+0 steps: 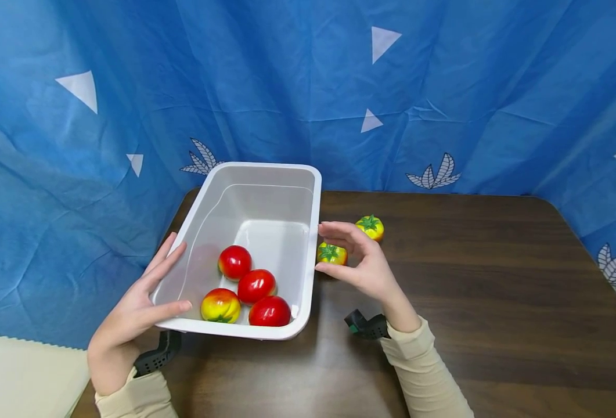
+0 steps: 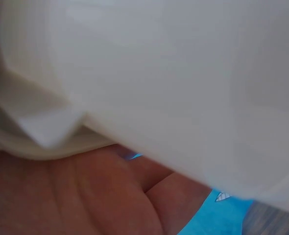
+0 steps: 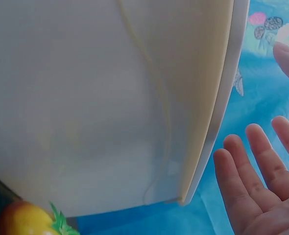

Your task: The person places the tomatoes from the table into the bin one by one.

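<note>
A white plastic bin [image 1: 287, 332] is tilted, its opening facing the head camera. My left hand [image 1: 135, 305] grips its near left corner, thumb over the rim and fingers spread along the outer wall. Inside lie a red toy tomato [image 1: 235, 262], two more red ones and a yellow-red toy tomato [image 1: 220, 305]. My right hand [image 1: 362, 258] is beside the bin's right rim, thumb and fingers apart with nothing held between them. Behind it on the table are two yellow toy tomatoes with green leafy tops, one nearer the bin [image 1: 331, 254] and one farther back [image 1: 370, 227].
A dark brown wooden table [image 1: 475, 290] stretches out to the right. Blue patterned cloth [image 1: 266, 75] hangs behind it and along both sides. At the lower left lies a cream-coloured cloth [image 1: 22, 377]. Each wrist wears a black camera mount.
</note>
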Action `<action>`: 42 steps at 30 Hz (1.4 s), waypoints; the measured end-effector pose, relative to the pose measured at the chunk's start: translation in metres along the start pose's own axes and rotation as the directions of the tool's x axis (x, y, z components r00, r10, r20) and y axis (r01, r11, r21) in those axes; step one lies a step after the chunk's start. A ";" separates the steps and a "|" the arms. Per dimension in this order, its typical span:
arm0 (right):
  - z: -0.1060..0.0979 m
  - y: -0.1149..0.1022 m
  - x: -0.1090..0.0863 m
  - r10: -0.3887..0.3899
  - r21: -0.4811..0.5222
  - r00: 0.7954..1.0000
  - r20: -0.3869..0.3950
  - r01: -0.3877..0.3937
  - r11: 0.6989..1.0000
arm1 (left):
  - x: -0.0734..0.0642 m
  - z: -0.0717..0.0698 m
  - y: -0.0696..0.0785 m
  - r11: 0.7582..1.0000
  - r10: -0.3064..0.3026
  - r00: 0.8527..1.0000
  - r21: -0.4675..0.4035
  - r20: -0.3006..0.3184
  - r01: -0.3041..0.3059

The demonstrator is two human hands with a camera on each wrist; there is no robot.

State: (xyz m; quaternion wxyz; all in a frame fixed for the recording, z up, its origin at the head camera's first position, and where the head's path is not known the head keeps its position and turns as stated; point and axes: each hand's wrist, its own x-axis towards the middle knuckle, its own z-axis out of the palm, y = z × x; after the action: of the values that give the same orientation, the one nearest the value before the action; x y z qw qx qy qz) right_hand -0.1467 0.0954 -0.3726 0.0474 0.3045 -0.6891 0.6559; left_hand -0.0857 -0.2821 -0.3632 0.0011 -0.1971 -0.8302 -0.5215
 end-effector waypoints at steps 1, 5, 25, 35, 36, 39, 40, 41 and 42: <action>-0.001 0.001 0.000 0.008 0.000 1.000 -0.003 -0.008 1.000 | 0.000 0.000 0.000 1.000 0.000 1.000 -0.003 0.000 0.000; -0.006 0.007 0.001 0.042 -0.015 0.999 -0.020 -0.042 0.999 | 0.000 0.000 0.000 1.000 0.002 1.000 -0.008 -0.001 -0.002; -0.009 0.035 0.006 0.208 -0.035 0.977 -0.039 -0.210 0.977 | 0.001 0.000 0.001 1.000 0.010 1.000 -0.016 0.003 -0.010; -0.009 0.044 0.005 0.286 -0.078 0.956 -0.058 -0.290 0.954 | 0.001 0.001 0.001 1.000 0.012 1.000 -0.009 -0.009 -0.012; -0.009 0.046 0.005 0.289 -0.079 0.955 -0.061 -0.293 0.953 | 0.001 0.001 0.001 1.000 0.013 1.000 -0.009 -0.009 -0.013; -0.008 0.054 0.004 0.299 -0.106 0.952 -0.069 -0.305 0.946 | 0.001 0.001 0.002 1.000 0.013 1.000 -0.008 -0.009 -0.013; -0.008 0.056 0.003 0.302 -0.112 0.951 -0.069 -0.309 0.945 | 0.001 0.001 0.002 1.000 0.012 1.000 -0.008 -0.008 -0.013; -0.008 0.059 0.003 0.306 -0.121 0.949 -0.070 -0.313 0.942 | 0.001 0.001 0.002 1.000 0.011 1.000 -0.008 -0.008 -0.011; -0.007 0.061 0.002 0.313 -0.132 0.947 -0.070 -0.320 0.938 | 0.001 0.001 0.002 1.000 0.010 1.000 -0.007 -0.008 -0.010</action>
State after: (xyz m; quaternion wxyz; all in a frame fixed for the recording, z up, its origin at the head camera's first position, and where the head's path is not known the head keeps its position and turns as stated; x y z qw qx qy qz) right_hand -0.1802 0.0984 -0.4240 -0.0206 0.1698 -0.7726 0.6114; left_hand -0.0858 -0.2804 -0.3617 0.0065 -0.1992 -0.8272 -0.5255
